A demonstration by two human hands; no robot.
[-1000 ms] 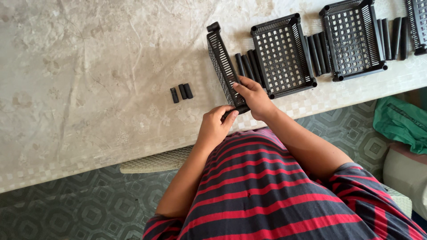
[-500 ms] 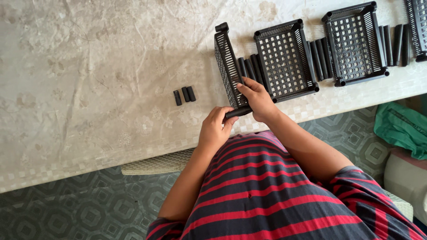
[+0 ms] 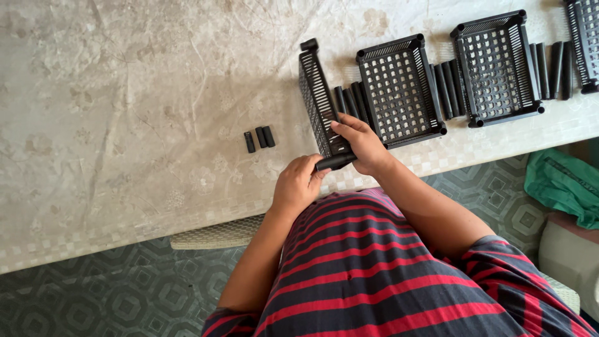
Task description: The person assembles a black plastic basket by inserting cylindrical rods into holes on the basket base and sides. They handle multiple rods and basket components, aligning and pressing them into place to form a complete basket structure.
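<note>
Now the left hand [image 3: 298, 182] closes its grip on the near end of a short black tube [image 3: 335, 162], and the right hand [image 3: 364, 143] presses on the corner of a black slotted basket [image 3: 317, 100] that stands on its side at the near edge of the counter [image 3: 125, 125]. Compared with a second ago, the tube has turned from nearly hidden between the hands to lying across them, with its far end against the lower corner of the basket; I judge the tube is being fitted into that corner. The right hand holds the basket frame firmly. Three short black pieces [image 3: 259, 138] lie to the left, well apart. To the right, a second basket [image 3: 399, 87] lies flat with longer black tubes [image 3: 349, 100] beside it.
</note>
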